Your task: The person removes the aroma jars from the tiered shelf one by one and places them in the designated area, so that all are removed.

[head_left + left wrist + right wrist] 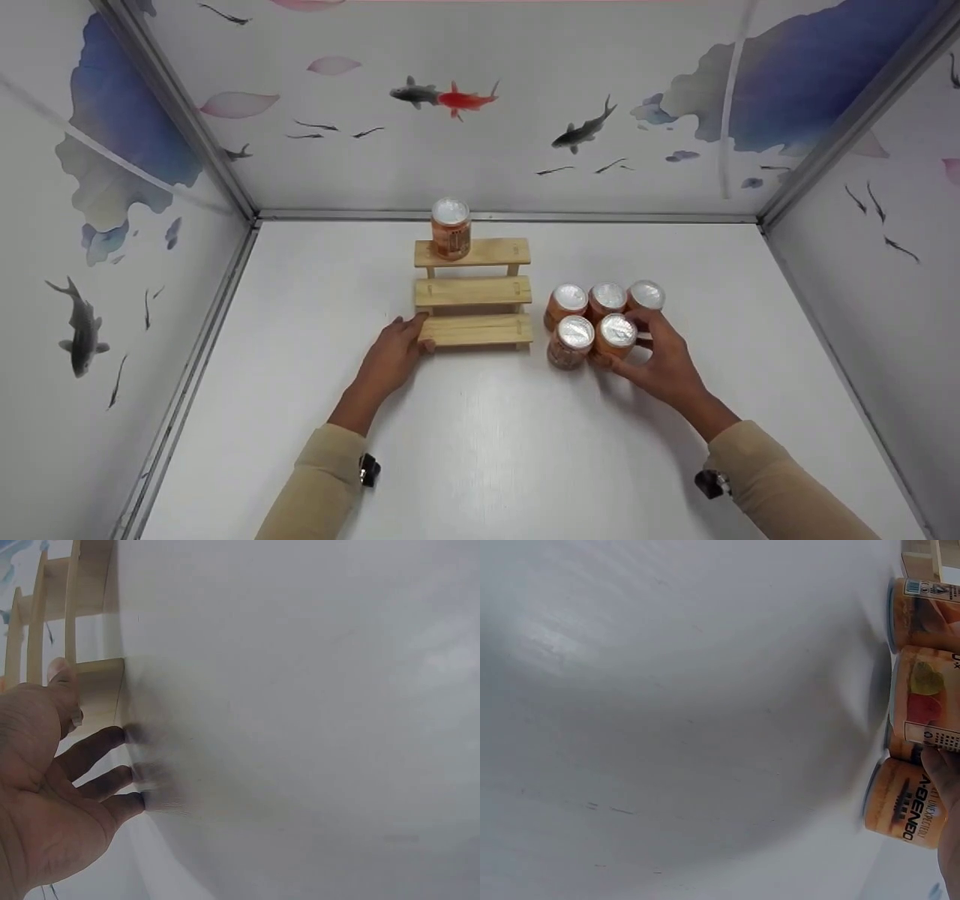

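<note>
A small three-step wooden stand stands on the white table. My left hand holds the left end of its lowest step; in the left wrist view the thumb lies against the step, and other fingers reach down to the table. My right hand grips an orange can with a silvery lid, thumb in front and fingers behind. That can has fruit pictures on its label. Around it are several like cans, among them a front-left can and a back-right can.
Another orange can stands upright on the left of the stand's top step. White panels with painted fish enclose the table at the back and both sides; the back panel rises just behind the stand.
</note>
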`<state>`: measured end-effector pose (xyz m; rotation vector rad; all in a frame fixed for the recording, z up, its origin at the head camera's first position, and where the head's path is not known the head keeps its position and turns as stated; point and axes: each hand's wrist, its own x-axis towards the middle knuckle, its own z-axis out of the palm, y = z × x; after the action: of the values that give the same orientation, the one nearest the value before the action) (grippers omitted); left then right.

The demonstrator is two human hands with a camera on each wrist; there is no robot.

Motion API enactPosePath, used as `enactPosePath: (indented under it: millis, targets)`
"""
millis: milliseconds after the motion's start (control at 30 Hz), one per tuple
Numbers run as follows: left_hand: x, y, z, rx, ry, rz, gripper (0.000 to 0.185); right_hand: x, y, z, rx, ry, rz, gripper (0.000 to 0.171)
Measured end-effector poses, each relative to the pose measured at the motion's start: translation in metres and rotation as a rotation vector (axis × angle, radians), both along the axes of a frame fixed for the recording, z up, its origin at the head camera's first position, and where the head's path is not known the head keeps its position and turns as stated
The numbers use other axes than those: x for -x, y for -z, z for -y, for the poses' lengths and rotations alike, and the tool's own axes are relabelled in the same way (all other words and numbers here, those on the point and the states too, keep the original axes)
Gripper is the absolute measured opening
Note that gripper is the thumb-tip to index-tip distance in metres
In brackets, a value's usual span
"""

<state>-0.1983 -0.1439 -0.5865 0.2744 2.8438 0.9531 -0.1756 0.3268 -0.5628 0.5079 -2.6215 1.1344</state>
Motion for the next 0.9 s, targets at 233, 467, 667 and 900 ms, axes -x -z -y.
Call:
enactPosePath:
  millis: [233, 467, 667, 900]
  targets:
    - [0.0001, 0.0017, -0.0003, -0.006, -0.005, -0.007, 0.064, 0.0018, 0.0081, -0.0020, 0.006, -0.005, 0.006, 0.083]
    - [-0.0003, 0.0010, -0.0011, -0.028, -0.012, 0.015, 0.068, 0.0018, 0.0096, -0.0030, 0.028, -0.004, 0.030, 0.082]
    - [0.0005, 0.0055, 0.0009, -0.042, -0.004, -0.033, 0.069, 0.0051, 0.0094, -0.0031, 0.027, -0.011, 0.037, 0.082]
    - [-0.0005, 0.0015, -0.0008, -0.033, -0.020, 0.004, 0.069, 0.0072, 0.0063, -0.0025, -0.013, -0.026, 0.027, 0.083]
